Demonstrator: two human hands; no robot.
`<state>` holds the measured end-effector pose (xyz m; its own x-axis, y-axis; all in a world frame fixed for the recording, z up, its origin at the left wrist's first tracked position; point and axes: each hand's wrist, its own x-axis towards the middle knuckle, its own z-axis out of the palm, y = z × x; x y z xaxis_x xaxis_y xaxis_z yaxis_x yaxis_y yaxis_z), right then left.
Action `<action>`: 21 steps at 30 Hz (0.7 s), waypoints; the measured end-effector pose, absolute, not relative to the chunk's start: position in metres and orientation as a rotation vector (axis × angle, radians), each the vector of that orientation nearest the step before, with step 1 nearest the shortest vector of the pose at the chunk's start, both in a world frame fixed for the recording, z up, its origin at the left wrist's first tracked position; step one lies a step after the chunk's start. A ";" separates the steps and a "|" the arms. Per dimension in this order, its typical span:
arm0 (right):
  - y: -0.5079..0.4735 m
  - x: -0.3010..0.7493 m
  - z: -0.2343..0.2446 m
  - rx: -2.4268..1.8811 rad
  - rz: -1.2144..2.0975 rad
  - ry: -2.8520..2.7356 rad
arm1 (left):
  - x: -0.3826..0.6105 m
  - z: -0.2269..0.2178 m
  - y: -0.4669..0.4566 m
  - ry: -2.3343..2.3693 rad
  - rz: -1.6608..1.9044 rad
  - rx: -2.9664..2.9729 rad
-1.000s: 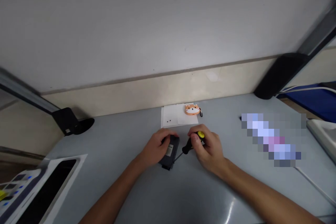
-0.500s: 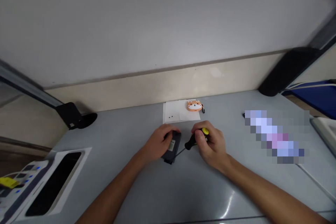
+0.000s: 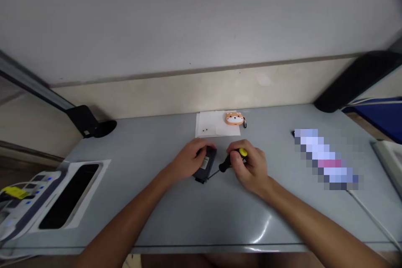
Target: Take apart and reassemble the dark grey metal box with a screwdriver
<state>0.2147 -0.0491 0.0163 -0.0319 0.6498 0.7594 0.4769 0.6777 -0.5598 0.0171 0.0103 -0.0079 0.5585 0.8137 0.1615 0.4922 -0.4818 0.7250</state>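
Note:
A small black box-shaped device [image 3: 205,166] with a pale label lies on the grey table [image 3: 201,213]. My left hand [image 3: 188,162] is closed over its far left side, pinning it down. My right hand [image 3: 249,166] is wrapped round a black-and-yellow screwdriver [image 3: 232,161]. The thin shaft of the screwdriver slants down left to the device's near right edge. Behind the hands lies a white sheet of paper [image 3: 216,124] with two tiny dark screws [image 3: 205,130] on it.
An orange animal-shaped case [image 3: 235,118] sits at the paper's right corner. A white-and-grey machine [image 3: 47,201] with blue buttons stands at the near left. Black clamp bases [image 3: 94,123] sit at the back left and back right. A blurred patch and a white cable [image 3: 373,215] lie on the right.
The view has tilted so the table and hands appear a little higher and farther. Both hands keep their hold on the device and the screwdriver.

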 end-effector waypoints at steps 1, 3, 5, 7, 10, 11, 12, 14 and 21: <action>-0.049 0.214 0.016 -0.930 0.172 -1.679 | 0.017 -0.008 0.010 1.044 0.662 2.164; -0.049 0.214 0.016 -0.948 0.161 -1.667 | 0.017 -0.009 0.011 1.047 0.664 2.162; -0.049 0.215 0.016 -0.963 0.155 -1.637 | 0.017 -0.010 0.011 1.045 0.666 2.165; -0.049 0.216 0.016 -0.972 0.158 -1.607 | 0.017 -0.010 0.010 1.045 0.667 2.165; -0.049 0.215 0.016 -0.965 0.172 -1.595 | 0.017 -0.009 0.010 1.045 0.670 2.162; -0.050 0.215 0.017 -0.955 0.175 -1.604 | 0.016 -0.009 0.010 1.041 0.670 2.162; -0.050 0.214 0.017 -0.944 0.178 -1.617 | 0.016 -0.008 0.010 1.035 0.670 2.163; -0.050 0.214 0.017 -0.923 0.179 -1.642 | 0.016 -0.008 0.011 1.023 0.673 2.162; -0.040 0.227 0.016 -1.026 0.138 -1.452 | 0.033 -0.014 -0.001 1.129 0.839 2.090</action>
<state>0.2265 -0.0401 0.0164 0.1896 0.6428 0.7422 0.4916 0.5922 -0.6384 0.0327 -0.0011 -0.0145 0.4352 0.8680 0.2392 0.4794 -0.4483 0.7544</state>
